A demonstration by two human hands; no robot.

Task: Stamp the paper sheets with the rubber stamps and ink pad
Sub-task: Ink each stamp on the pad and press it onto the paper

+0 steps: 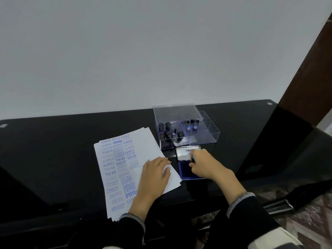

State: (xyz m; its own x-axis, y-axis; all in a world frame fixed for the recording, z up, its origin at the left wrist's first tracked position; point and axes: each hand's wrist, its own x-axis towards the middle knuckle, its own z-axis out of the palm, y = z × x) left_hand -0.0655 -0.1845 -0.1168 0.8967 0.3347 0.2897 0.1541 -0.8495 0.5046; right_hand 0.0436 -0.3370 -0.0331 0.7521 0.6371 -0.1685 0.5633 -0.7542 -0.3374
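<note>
Stamp [193, 159] sits pinched in our right hand [204, 165], down on the ink pad [185, 170]. Paper sheets [124, 169] lie just left, long axis near-to-far, under our flat, spread left hand [154, 174]. Bare paper shows beside that hand, far of it; the stamp box [186, 130] stands farther off.

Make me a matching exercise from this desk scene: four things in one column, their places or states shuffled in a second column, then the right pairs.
Things:
1. left hand
2. right hand
3. clear plastic box
4. ink pad

Places or states:
A. lies open, its lid tipped back, blue surface showing
B. rests flat on the stamped paper sheets
C. holds spare stamps, behind the ink pad
D. grips a stamp over the ink pad

Pairs: 1-B, 2-D, 3-C, 4-A
</note>
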